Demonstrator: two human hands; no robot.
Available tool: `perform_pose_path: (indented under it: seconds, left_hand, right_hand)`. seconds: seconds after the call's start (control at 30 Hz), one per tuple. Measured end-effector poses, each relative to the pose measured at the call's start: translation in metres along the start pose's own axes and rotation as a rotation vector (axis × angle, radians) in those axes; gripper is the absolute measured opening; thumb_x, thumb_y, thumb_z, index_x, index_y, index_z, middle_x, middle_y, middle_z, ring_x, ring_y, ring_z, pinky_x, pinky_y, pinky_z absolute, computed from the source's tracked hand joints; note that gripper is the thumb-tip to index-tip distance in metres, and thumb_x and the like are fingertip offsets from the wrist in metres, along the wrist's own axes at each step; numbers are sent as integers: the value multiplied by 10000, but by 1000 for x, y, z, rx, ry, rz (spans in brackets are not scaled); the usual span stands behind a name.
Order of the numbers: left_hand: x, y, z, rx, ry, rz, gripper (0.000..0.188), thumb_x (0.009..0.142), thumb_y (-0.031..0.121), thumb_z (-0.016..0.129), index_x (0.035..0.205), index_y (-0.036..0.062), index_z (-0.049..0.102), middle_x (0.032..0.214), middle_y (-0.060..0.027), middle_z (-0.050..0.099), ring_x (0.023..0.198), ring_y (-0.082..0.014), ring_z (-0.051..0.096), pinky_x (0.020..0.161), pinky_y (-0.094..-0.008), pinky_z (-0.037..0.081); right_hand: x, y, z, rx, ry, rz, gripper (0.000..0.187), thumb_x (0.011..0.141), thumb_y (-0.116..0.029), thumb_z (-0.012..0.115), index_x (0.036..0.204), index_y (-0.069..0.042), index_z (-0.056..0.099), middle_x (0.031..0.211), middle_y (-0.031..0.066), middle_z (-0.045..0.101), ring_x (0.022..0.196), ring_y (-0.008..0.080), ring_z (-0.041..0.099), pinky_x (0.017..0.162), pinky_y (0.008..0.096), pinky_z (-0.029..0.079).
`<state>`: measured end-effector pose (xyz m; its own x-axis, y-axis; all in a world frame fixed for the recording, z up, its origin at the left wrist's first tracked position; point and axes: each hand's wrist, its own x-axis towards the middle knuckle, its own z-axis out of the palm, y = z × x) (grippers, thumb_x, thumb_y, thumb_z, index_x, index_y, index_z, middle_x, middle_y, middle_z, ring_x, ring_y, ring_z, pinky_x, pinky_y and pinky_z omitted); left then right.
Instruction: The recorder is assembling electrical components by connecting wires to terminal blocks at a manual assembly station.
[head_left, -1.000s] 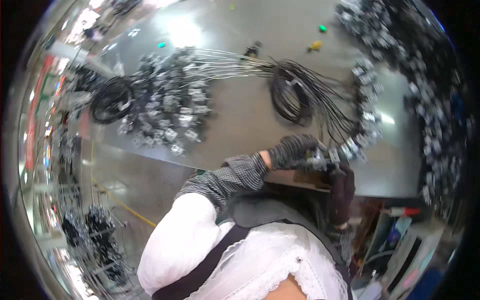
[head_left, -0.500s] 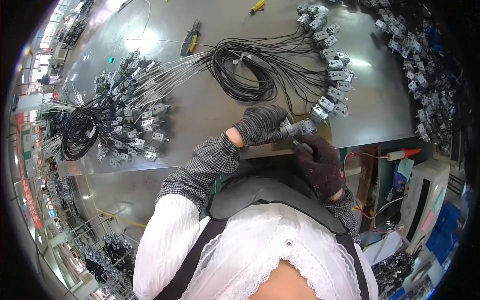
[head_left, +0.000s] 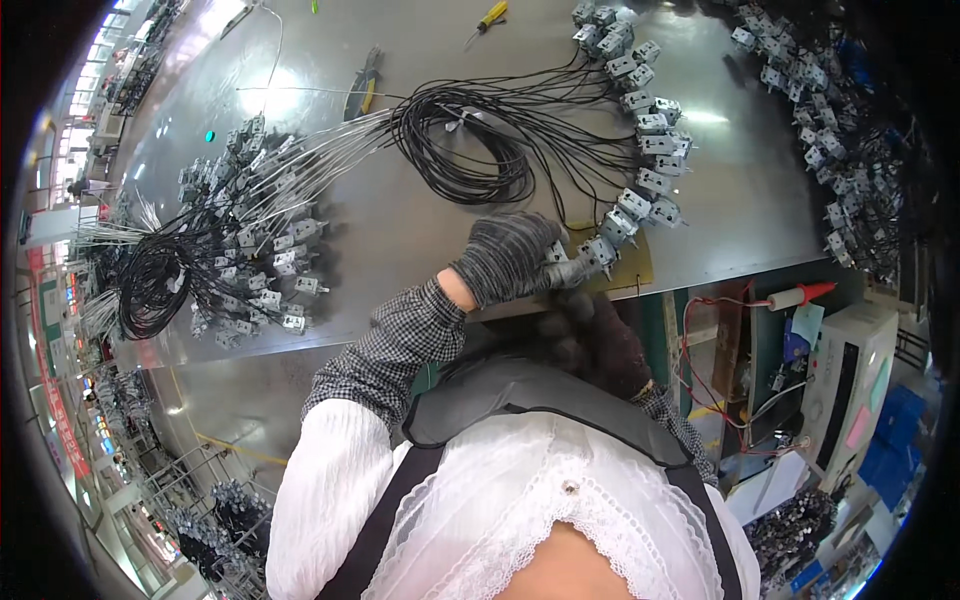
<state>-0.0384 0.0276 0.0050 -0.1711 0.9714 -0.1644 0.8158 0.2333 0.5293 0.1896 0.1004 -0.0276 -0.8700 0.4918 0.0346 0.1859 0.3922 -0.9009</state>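
Note:
My left hand, in a grey striped glove, is closed at the table's front edge on a small grey metal block, partly covered by its fingers. Another block sits right beside the fingertips, at the near end of a curved row of metal blocks. Thin black cables run from this row to a loose tied coil in the middle of the table. Below the edge, close to my body, my right hand wears a dark maroon glove; motion smears its fingers, and whatever they hold cannot be made out.
A yellowish plate lies at the table edge. Another cable bundle with blocks is at left, more blocks at far right. Pliers and a yellow screwdriver lie farther back. A red-and-white probe sits right, above a pale box.
My right hand has dropped away from the metal blocks toward my body. My left hand keeps its grip. The whole view has shifted slightly.

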Motion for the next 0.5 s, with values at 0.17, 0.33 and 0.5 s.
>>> perform_pose_path:
  seconds: [0.17,0.33,0.5]
  left_hand:
    - [-4,4,4,11,98,102,460,869,452,819,1123,73,766,946,-132,743,862,-325,735,750,-427,580]
    - [-4,3,12,9,80,-7,499,858,498,810,1127,80,765,981,-136,735,903,-331,726,784,-441,567]
    - [2,7,15,-3,170,43,519,807,556,826,1063,109,760,950,-137,735,867,-357,725,781,-481,553]
  right_hand:
    - [-8,-1,3,-38,9,7,291,1027,-223,661,1241,-35,599,1005,104,631,830,174,610,714,341,510]
    - [15,-41,-15,894,-90,648,253,923,-81,703,1143,32,648,966,164,620,883,339,659,759,465,552]
    - [-9,2,7,97,51,182,266,960,-94,677,1199,14,632,975,167,644,855,326,666,788,468,551]
